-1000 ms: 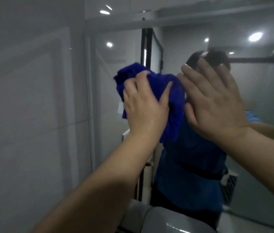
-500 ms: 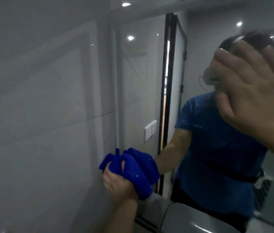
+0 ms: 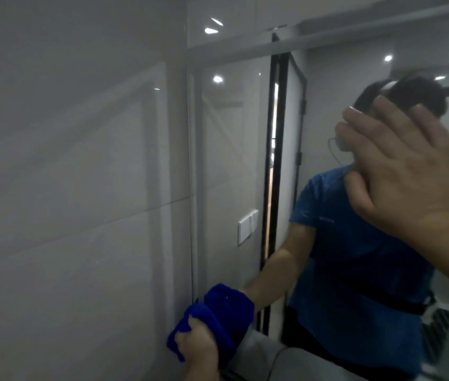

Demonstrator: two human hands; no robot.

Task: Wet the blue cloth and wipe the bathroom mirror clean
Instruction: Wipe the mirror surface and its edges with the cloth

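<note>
The bathroom mirror (image 3: 229,166) fills the right part of the view, its left edge meeting a grey tiled wall. My left hand (image 3: 197,346) grips the bunched blue cloth (image 3: 212,320) and holds it against the mirror's lower left corner. My right hand (image 3: 399,171) lies flat on the glass higher up on the right, fingers straight and spread. The mirror reflects a person in a blue shirt, whose arm reaches down to the cloth.
The grey tiled wall (image 3: 75,202) takes up the left half. A white rounded fixture (image 3: 300,364) sits below the mirror at the bottom. The mirror also reflects a black-framed door (image 3: 275,174), a wall switch (image 3: 246,226) and ceiling lights.
My left hand has swept the blue cloth from high on the mirror down to its lower left corner. My right hand stays flat on the glass.
</note>
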